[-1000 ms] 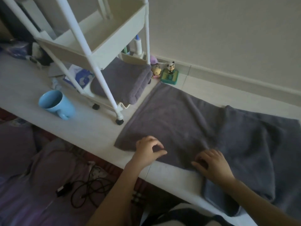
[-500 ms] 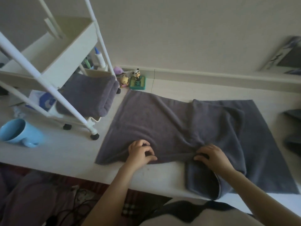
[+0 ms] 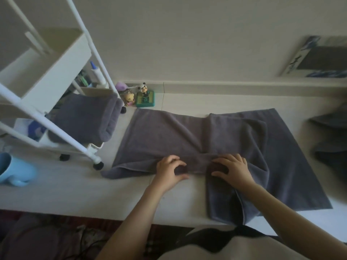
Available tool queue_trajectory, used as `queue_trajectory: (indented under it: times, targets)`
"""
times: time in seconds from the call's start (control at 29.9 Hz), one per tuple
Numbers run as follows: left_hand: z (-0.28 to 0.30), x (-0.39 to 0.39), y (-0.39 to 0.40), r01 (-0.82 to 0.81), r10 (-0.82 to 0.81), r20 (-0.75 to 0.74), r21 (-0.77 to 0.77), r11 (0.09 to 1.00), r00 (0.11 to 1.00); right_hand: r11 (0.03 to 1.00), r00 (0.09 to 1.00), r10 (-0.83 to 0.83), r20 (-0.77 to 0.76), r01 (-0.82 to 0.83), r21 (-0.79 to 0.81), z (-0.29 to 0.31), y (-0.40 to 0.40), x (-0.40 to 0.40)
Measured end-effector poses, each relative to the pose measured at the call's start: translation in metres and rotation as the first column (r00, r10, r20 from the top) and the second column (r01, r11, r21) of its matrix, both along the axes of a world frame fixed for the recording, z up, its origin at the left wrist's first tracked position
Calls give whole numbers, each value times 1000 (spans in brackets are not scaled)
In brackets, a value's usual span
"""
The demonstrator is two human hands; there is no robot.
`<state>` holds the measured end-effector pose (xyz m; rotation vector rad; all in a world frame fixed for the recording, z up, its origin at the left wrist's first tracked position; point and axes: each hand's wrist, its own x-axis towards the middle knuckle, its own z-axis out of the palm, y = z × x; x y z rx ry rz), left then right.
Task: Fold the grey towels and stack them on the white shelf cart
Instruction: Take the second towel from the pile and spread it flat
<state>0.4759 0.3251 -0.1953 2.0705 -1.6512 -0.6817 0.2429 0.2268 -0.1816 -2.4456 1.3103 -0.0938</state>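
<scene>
A grey towel lies spread across the white table, its right part bunched over a second grey layer. My left hand pinches the towel's near edge between thumb and curled fingers. My right hand grips the same edge a little to the right, where the cloth bunches up. The white shelf cart stands at the left, with a folded grey towel lying on its bottom shelf.
A blue mug lies on the table at far left. Small toy figures stand by the wall behind the towel. More dark cloth sits at the right edge. A framed picture leans on the wall.
The view has swung right and back. Both hands have closed in on the towel's near edge and lifted it slightly, bunching the cloth between them.
</scene>
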Motion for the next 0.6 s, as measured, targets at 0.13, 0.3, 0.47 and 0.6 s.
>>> queue_trajectory:
  times: [0.13, 0.3, 0.47, 0.6]
  targets:
    - [-5, -5, -4, -41, 41, 64, 0, 999, 997, 1000, 997, -9, 73, 8, 4, -9, 3, -4]
    - [-3, -6, -13, -111, 109, 67, 24, 994, 992, 996, 984, -87, 156, 85, 19, -7, -4, 0]
    - [4, -3, -14, -4, 1, 38, 80, 997, 999, 992, 971, -127, 204, 121, 42, 7, -11, -3]
    - [8, -13, -13, -6, 6, 4, 100, 995, 1000, 992, 963, -124, 240, 121, 28, 20, -11, 3]
